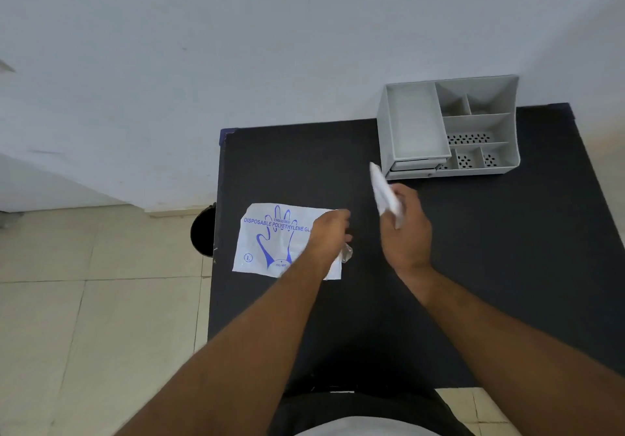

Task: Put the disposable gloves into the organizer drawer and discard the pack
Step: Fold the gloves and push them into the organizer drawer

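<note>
Black counter (473, 266) against a pale wall, tiled floor to the left. Right hand (404, 232) closed around a folded white wad of disposable gloves (382, 192), long axis tilted up and away toward the organizer. Left hand (329, 236) pressed loosely on the right end of the printed pack (274, 243), fingers curled over a bit of clear film; grip unclear. Pack flat, near the counter's left edge, long side running left to right. Organizer drawer (414, 121) pulled open and bare, up and slightly right of the gloves, near but apart. Right hand the nearer one: probably a short forward reach. Dark bin (203, 232) just off the counter's left edge, closest to the left hand.
</note>
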